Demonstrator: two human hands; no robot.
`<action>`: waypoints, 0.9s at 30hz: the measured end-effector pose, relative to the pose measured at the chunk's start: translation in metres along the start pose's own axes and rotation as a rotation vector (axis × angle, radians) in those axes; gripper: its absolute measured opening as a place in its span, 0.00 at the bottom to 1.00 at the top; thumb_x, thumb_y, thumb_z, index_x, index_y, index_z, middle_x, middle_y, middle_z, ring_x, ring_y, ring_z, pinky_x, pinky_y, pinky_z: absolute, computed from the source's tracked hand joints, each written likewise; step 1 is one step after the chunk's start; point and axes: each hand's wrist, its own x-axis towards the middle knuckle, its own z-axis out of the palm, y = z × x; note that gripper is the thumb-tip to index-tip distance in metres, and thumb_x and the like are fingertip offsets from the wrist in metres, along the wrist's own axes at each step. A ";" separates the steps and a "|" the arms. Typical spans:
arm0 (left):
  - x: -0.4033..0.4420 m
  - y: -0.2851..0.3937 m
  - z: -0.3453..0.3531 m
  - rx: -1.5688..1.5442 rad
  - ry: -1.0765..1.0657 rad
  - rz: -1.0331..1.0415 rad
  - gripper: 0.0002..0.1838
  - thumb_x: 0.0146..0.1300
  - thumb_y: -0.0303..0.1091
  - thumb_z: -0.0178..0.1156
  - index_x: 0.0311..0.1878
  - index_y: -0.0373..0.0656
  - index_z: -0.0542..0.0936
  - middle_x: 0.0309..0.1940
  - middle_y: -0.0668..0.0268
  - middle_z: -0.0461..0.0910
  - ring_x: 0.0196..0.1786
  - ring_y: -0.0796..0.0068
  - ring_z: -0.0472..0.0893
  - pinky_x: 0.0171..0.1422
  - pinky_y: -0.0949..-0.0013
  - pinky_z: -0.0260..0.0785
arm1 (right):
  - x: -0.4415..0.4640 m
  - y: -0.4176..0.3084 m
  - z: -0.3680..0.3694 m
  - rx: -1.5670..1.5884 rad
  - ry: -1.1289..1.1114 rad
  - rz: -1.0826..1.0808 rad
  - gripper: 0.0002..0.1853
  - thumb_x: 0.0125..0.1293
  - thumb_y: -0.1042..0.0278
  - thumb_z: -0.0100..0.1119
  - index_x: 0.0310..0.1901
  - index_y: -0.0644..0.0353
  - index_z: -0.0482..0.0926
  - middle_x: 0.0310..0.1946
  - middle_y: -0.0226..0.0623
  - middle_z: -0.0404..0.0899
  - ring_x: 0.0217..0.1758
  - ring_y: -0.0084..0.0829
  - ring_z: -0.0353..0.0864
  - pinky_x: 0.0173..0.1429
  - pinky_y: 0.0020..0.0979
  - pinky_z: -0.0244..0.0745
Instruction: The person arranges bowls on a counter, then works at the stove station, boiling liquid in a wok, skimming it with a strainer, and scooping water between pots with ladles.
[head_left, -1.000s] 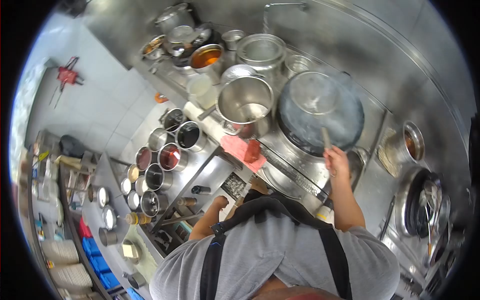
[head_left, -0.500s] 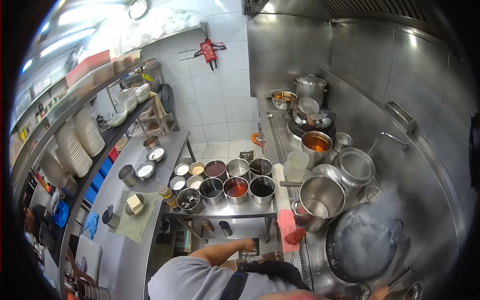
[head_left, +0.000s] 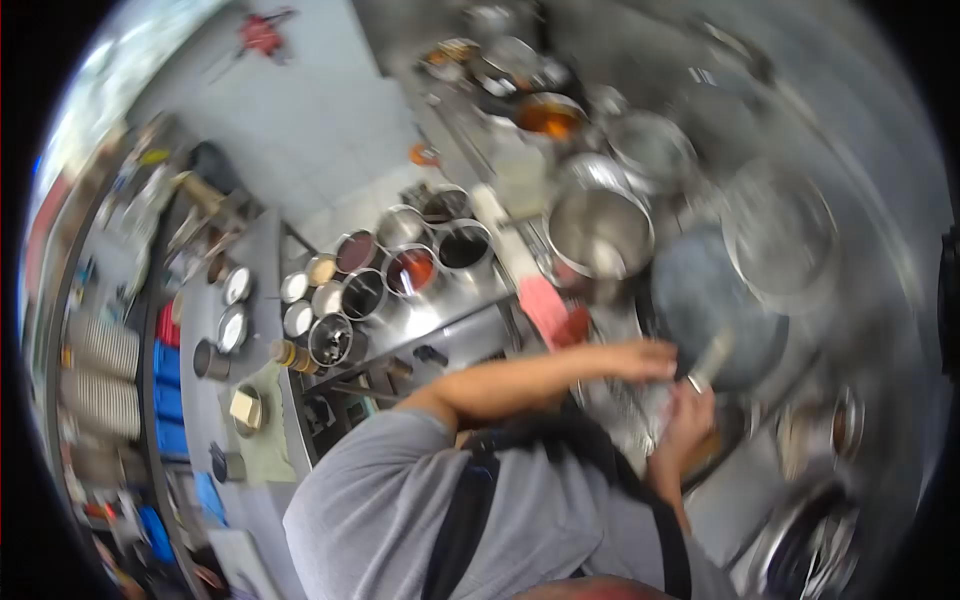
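My left hand (head_left: 645, 360) reaches across to the near left edge of the dark wok (head_left: 690, 320). Its fingers look stretched out, though motion blurs them, and I see nothing held in them. Lower and to the right, my right hand (head_left: 688, 415) is closed round a light handle with a metal band. That handle points up toward a large round strainer (head_left: 780, 230), blurred and see-through, tilted over the wok's far side; where they join is smeared. Left of the wok stands a tall steel pot (head_left: 600, 235). A pink cloth (head_left: 545, 312) lies beside it.
Several metal containers of seasonings and liquids, one holding red liquid (head_left: 411, 270), crowd a steel stand. A pot of orange liquid (head_left: 550, 118) sits farther back. Pale blocks in a bowl (head_left: 246, 408) rest on the left counter; a metal vessel (head_left: 815, 535) is at lower right.
The view has turned and everything is blurred. My left hand has moved out to the wok. My right hand has come up into view with the strainer, and less steam shows.
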 end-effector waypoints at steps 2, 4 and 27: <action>-0.002 0.013 0.009 -0.143 0.044 -0.071 0.33 0.68 0.45 0.59 0.69 0.36 0.62 0.55 0.57 0.77 0.53 0.67 0.79 0.54 0.65 0.73 | -0.022 0.026 0.028 0.045 -0.187 0.022 0.18 0.68 0.69 0.55 0.58 0.60 0.71 0.29 0.30 0.78 0.24 0.18 0.74 0.25 0.21 0.70; 0.005 -0.022 0.002 -0.592 0.242 0.080 0.20 0.64 0.28 0.58 0.58 0.39 0.67 0.41 0.58 0.79 0.39 0.62 0.83 0.43 0.63 0.77 | -0.036 0.023 0.035 0.020 -0.525 0.181 0.25 0.67 0.70 0.58 0.64 0.63 0.67 0.42 0.34 0.81 0.33 0.24 0.82 0.38 0.24 0.76; -0.071 -0.067 -0.161 -0.432 0.462 -0.395 0.26 0.69 0.52 0.50 0.55 0.38 0.74 0.36 0.64 0.81 0.37 0.71 0.83 0.34 0.65 0.73 | -0.109 0.156 -0.268 -1.263 0.338 0.106 0.24 0.55 0.71 0.59 0.56 0.65 0.72 0.29 0.52 0.82 0.38 0.55 0.82 0.45 0.46 0.77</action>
